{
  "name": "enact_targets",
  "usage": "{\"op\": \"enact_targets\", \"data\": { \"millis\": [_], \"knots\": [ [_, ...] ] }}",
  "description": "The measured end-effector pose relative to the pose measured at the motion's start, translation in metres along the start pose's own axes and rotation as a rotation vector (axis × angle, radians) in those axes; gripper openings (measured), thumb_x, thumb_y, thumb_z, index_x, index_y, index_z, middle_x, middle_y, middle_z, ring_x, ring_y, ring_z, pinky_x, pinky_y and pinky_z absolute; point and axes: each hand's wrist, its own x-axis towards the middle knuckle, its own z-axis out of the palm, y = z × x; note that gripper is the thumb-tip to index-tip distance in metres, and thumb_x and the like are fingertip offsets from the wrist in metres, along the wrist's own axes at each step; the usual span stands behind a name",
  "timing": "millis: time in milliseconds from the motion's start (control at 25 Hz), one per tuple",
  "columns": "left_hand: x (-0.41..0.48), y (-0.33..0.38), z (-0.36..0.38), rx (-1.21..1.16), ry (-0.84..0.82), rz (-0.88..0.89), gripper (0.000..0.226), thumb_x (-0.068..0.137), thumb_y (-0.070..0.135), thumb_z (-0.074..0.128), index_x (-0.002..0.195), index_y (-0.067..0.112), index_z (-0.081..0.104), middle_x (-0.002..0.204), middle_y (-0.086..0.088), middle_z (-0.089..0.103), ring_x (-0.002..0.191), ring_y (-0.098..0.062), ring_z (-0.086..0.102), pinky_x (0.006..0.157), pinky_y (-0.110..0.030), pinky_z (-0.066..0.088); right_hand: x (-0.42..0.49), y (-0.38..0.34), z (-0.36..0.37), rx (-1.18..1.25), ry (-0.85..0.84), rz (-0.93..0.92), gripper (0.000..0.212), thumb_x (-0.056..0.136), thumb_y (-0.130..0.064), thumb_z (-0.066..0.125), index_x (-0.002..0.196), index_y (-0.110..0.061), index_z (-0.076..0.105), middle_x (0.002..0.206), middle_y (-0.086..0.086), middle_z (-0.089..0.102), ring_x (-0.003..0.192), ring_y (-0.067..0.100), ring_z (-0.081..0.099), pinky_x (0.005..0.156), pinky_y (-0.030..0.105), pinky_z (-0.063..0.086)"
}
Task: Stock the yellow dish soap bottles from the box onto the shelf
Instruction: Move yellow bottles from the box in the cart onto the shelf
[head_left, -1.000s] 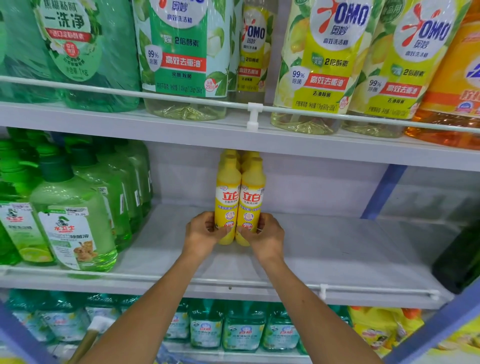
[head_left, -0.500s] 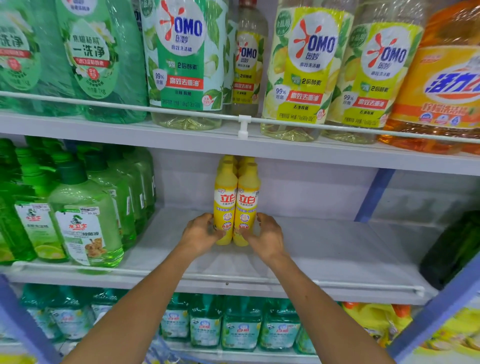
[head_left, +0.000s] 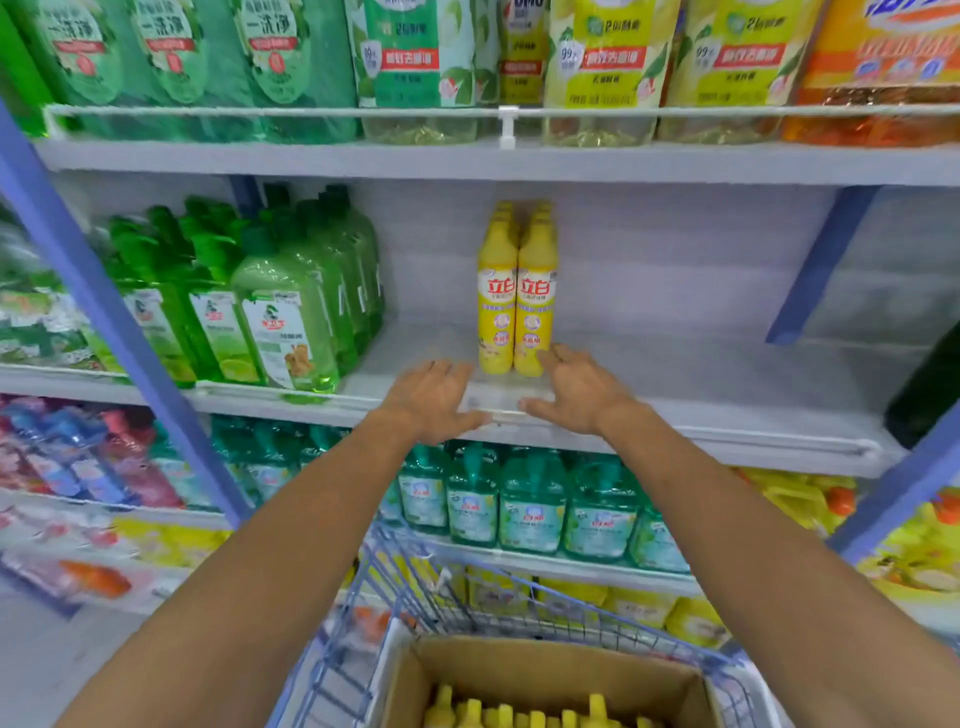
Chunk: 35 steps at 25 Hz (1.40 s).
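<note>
Two rows of yellow dish soap bottles (head_left: 515, 301) stand upright side by side on the white middle shelf (head_left: 701, 384), with more behind the front pair. My left hand (head_left: 434, 397) hovers at the shelf's front edge, left of the bottles, fingers spread and holding nothing. My right hand (head_left: 576, 392) is just right of them, fingers straight, its fingertips close to the right bottle's base. Below, an open cardboard box (head_left: 545, 675) in a wire cart holds several more yellow bottles (head_left: 519, 714).
Green pump bottles (head_left: 280, 317) fill the shelf's left part. A dark bottle (head_left: 930, 384) stands at the far right. Large refill bottles (head_left: 613, 67) line the shelf above. The blue wire cart (head_left: 415, 597) sits below my arms. Blue uprights (head_left: 104, 291) frame the bay.
Both hands have let go of the two front yellow bottles and drawn back to the shelf edge. The camera has tilted down and pulled back, showing the cart and box.
</note>
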Motion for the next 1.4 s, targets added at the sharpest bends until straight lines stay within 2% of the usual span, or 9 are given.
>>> {"op": "enact_targets", "data": {
  "millis": [240,440,600,760,960,1160,1240,1320,1400],
  "knots": [
    [-0.069,0.009,0.003,0.064,-0.005,0.062,0.088,0.090,0.069,0.050,0.152,0.010,0.028,0.145,-0.016,0.046,0.131,-0.035,0.045,0.107,-0.047,0.042,-0.089,-0.038,0.000,-0.122,-0.010,0.031,0.081,0.093,-0.060,0.056,0.154,-0.014,0.028,0.160,0.014,0.028,0.142,0.035,0.034,0.111,0.049,0.041],
    [-0.121,0.046,0.024,0.022,0.008,0.198,0.089,0.088,0.069,0.053,0.150,0.009,0.030,0.141,-0.016,0.050,0.129,-0.036,0.048,0.106,-0.046,0.042,-0.171,-0.054,0.008,-0.197,-0.042,0.124,0.080,0.093,-0.062,0.055,0.152,-0.013,0.032,0.155,0.012,0.037,0.139,0.034,0.039,0.108,0.050,0.044],
    [-0.159,0.075,0.068,-0.024,-0.091,0.243,0.085,0.089,0.068,0.053,0.147,0.010,0.034,0.136,-0.016,0.050,0.126,-0.035,0.048,0.103,-0.047,0.044,-0.232,-0.058,0.043,-0.194,-0.117,0.198,0.081,0.093,-0.061,0.055,0.153,-0.013,0.033,0.157,0.013,0.036,0.141,0.034,0.037,0.110,0.049,0.042],
    [-0.178,0.099,0.115,-0.040,-0.197,0.257,0.083,0.090,0.065,0.053,0.150,0.012,0.031,0.141,-0.015,0.047,0.129,-0.034,0.046,0.105,-0.049,0.043,-0.265,-0.050,0.087,-0.185,-0.211,0.201,0.081,0.095,-0.060,0.053,0.156,-0.013,0.028,0.159,0.012,0.033,0.145,0.033,0.033,0.111,0.049,0.040],
    [-0.198,0.117,0.178,-0.076,-0.320,0.211,0.082,0.091,0.062,0.055,0.153,0.015,0.029,0.154,-0.013,0.038,0.142,-0.033,0.037,0.115,-0.050,0.034,-0.277,-0.032,0.152,-0.107,-0.325,0.196,0.080,0.093,-0.057,0.058,0.155,-0.014,0.030,0.159,0.011,0.033,0.145,0.033,0.031,0.112,0.049,0.040],
    [-0.218,0.125,0.243,-0.052,-0.529,0.121,0.070,0.091,0.065,0.052,0.138,0.013,0.044,0.142,-0.014,0.048,0.132,-0.033,0.045,0.106,-0.047,0.041,-0.298,-0.009,0.231,-0.012,-0.460,0.172,0.076,0.095,-0.058,0.054,0.152,-0.013,0.034,0.156,0.011,0.036,0.139,0.035,0.038,0.102,0.050,0.047],
    [-0.227,0.124,0.270,-0.049,-0.587,0.072,0.075,0.092,0.066,0.052,0.143,0.013,0.038,0.143,-0.014,0.048,0.131,-0.034,0.045,0.101,-0.046,0.042,-0.304,0.007,0.260,-0.003,-0.504,0.167,0.074,0.095,-0.059,0.053,0.150,-0.012,0.036,0.152,0.013,0.040,0.136,0.036,0.040,0.102,0.050,0.047],
    [-0.236,0.120,0.297,-0.048,-0.633,0.018,0.082,0.092,0.066,0.050,0.152,0.013,0.029,0.149,-0.015,0.042,0.135,-0.035,0.042,0.104,-0.046,0.040,-0.309,0.020,0.288,0.021,-0.561,0.196,0.074,0.095,-0.060,0.053,0.150,-0.012,0.036,0.150,0.014,0.041,0.135,0.036,0.040,0.101,0.051,0.048],
    [-0.243,0.114,0.324,-0.068,-0.677,-0.027,0.083,0.093,0.064,0.051,0.153,0.013,0.027,0.150,-0.016,0.040,0.137,-0.035,0.041,0.104,-0.045,0.041,-0.311,0.030,0.314,0.044,-0.628,0.228,0.073,0.096,-0.060,0.051,0.149,-0.012,0.036,0.148,0.014,0.041,0.135,0.035,0.040,0.101,0.050,0.048]
  ]
}}
